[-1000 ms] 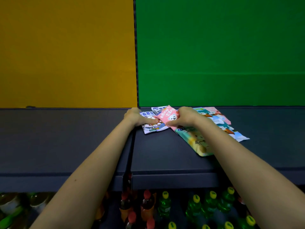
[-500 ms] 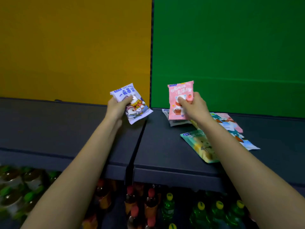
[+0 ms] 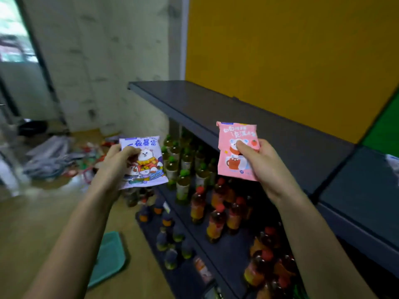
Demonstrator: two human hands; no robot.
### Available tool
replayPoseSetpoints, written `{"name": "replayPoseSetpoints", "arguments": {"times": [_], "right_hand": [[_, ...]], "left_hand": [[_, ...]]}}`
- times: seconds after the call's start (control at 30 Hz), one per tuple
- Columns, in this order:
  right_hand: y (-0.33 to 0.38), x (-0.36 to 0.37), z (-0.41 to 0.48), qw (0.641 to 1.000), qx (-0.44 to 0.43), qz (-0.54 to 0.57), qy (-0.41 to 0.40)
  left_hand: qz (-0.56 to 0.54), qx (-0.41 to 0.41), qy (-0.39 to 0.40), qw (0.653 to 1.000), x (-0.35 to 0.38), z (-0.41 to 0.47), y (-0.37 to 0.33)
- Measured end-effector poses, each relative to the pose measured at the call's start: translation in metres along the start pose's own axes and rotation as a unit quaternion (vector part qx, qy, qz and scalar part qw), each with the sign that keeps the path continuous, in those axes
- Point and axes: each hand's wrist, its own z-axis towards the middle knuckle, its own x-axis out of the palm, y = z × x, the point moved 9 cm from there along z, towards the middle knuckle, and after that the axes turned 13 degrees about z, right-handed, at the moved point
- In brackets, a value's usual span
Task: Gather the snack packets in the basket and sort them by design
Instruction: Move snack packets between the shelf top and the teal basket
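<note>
Beside the dark shelf, seen from my head, my left hand pinches a lilac packet and my right hand grips a pink packet, both aloft. I judge this the gathering step; next both need carrying to the basket, perhaps that blurred teal shape on the floor.
</note>
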Motion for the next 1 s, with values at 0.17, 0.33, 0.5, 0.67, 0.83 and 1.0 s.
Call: {"name": "replayPoseSetpoints", "arguments": {"times": [0.17,0.33,0.5,0.67,0.83,1.0], "right_hand": [[-0.074,0.125,0.006,0.991,0.075,0.024,0.104],[-0.155,0.252,0.005,0.973,0.149,0.018,0.175],[-0.226,0.364,0.002,0.956,0.198,-0.002,0.218],[-0.286,0.441,0.013,0.948,0.224,-0.032,0.222],[-0.346,0.475,0.036,0.941,0.257,-0.068,0.208],[-0.421,0.508,0.069,0.925,0.312,-0.07,0.205]], "left_hand": [[-0.004,-0.068,-0.117,0.991,-0.143,-0.013,0.07],[0.021,-0.109,-0.192,0.975,-0.257,-0.024,0.129],[0.017,-0.155,-0.216,0.964,-0.34,-0.011,0.182],[0.02,-0.196,-0.195,0.961,-0.389,0.027,0.23],[0.014,-0.222,-0.179,0.958,-0.41,0.074,0.276],[0.001,-0.268,-0.169,0.948,-0.418,0.136,0.342]]}}
